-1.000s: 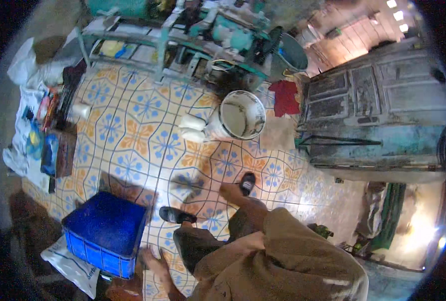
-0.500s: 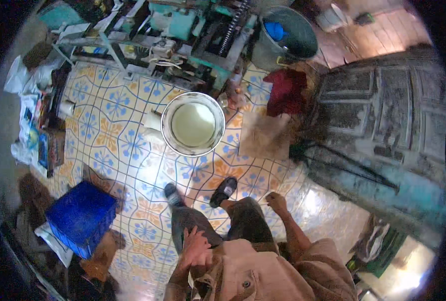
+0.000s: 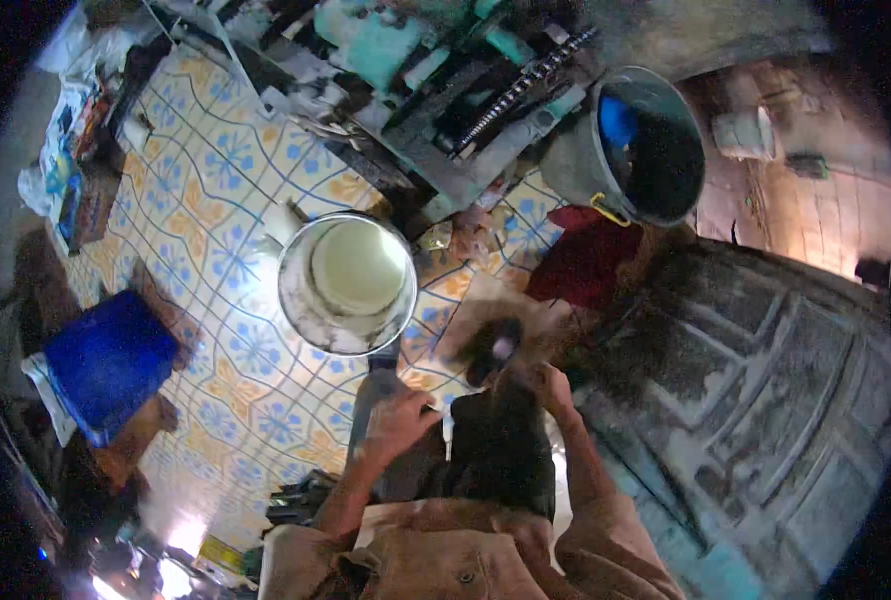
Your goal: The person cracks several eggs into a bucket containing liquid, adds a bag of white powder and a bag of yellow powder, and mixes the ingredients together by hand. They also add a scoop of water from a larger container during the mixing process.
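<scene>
The bucket [image 3: 347, 335] stands on the tiled floor [image 3: 230, 300] before the person's legs [image 3: 495, 450], with the machine [image 3: 365, 45] beyond it and the crate [image 3: 115, 360] well to its left. Right of the machine stands the bin [image 3: 575, 165]; the cloth [image 3: 587, 262] lies just before it, between bucket and panelled door [image 3: 785, 390].

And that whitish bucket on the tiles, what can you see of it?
The whitish bucket is round and open-topped, with a pale rim and dark smudges on its inner wall. Inside shows a smooth, pale round surface, contents or bare bottom, I cannot tell which. It stands upright on the patterned tiled floor; its material is unclear. The left hand and right hand are clear of it.
</scene>
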